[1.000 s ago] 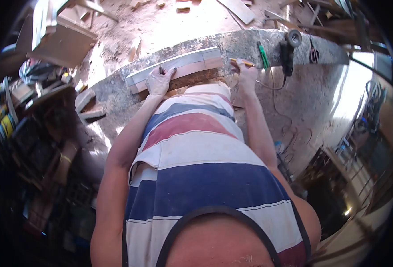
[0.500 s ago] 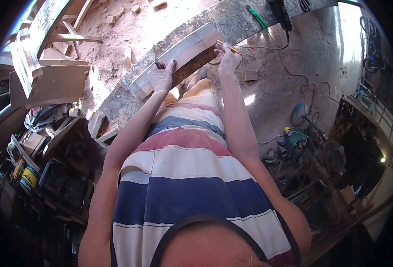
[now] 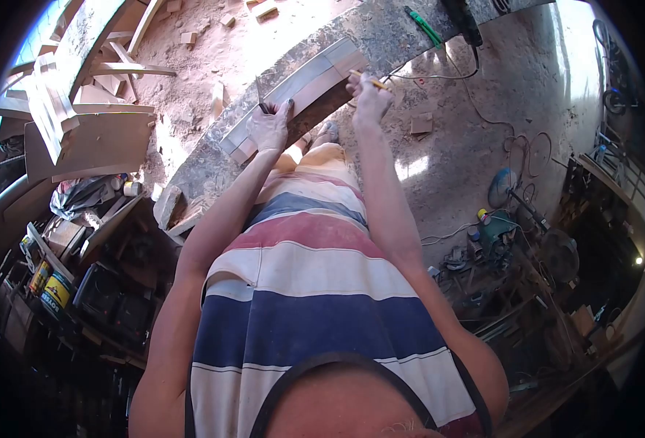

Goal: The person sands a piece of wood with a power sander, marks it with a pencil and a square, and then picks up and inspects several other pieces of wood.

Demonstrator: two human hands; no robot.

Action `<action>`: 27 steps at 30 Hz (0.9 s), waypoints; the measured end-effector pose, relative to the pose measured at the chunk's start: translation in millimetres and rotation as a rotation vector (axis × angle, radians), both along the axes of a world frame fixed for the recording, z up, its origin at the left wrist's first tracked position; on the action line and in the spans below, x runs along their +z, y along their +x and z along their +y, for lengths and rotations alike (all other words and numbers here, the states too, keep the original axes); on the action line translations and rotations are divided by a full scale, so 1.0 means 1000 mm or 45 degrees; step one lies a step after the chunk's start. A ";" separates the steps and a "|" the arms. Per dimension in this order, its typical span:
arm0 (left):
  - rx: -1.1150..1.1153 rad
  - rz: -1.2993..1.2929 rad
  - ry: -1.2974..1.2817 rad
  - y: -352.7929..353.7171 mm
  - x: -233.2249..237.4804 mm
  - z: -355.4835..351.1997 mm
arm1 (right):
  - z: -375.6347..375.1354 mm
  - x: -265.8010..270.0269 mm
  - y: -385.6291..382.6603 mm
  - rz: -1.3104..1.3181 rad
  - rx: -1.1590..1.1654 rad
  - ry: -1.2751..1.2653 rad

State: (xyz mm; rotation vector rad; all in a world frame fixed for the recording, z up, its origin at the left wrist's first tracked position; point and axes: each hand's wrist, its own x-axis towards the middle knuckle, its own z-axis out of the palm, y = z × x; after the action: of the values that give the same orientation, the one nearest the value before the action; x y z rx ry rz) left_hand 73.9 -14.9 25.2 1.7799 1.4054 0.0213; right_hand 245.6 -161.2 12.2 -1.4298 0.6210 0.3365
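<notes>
A long, slightly curved pale wooden piece (image 3: 314,82) lies across the workbench (image 3: 198,166). My left hand (image 3: 270,127) rests at its lower left part, fingers closed round a small dark object (image 3: 265,108) too small to identify. Near the right end of the wood, my right hand (image 3: 370,98) is closed on a yellow pencil (image 3: 378,83), which points up and left toward the wood's edge.
A green tool (image 3: 423,28) and a dark power tool (image 3: 462,22) with a cord lie on the bench's far right. Cardboard (image 3: 93,142) and wood scraps stand at left. A small block (image 3: 422,123) lies on the floor at right. Machinery and cables are farther right.
My right hand has shifted slightly left with the pencil, toward the wood. My left hand stays by the wood. The whole view has shifted a little.
</notes>
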 end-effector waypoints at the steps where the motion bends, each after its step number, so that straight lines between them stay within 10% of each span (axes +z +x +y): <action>1: 0.011 -0.014 -0.006 0.001 0.001 0.000 | -0.002 -0.005 -0.001 -0.015 -0.006 0.013; 12: 0.030 -0.133 -0.151 -0.008 -0.005 0.009 | -0.047 0.029 0.122 -0.231 0.083 -0.016; 16: 0.434 -0.582 -0.317 -0.038 0.028 0.028 | -0.057 0.059 0.121 -0.190 0.277 -0.048; 19: 0.594 -0.757 -0.552 -0.105 0.065 0.050 | -0.030 0.100 0.102 -0.397 0.711 -0.263; 25: 0.570 -0.877 -0.927 -0.176 0.102 -0.004 | 0.044 0.120 -0.002 -1.838 1.915 -0.576; 27: 0.638 -0.857 -1.036 -0.187 0.087 -0.021 | 0.041 0.109 -0.033 -1.612 2.543 -0.505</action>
State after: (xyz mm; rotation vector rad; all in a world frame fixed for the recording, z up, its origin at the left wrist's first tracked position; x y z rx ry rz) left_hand -113.2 -36.4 111.8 0.6327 1.0829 0.2515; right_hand 212.2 -120.2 121.3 -1.7891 -2.0317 0.6761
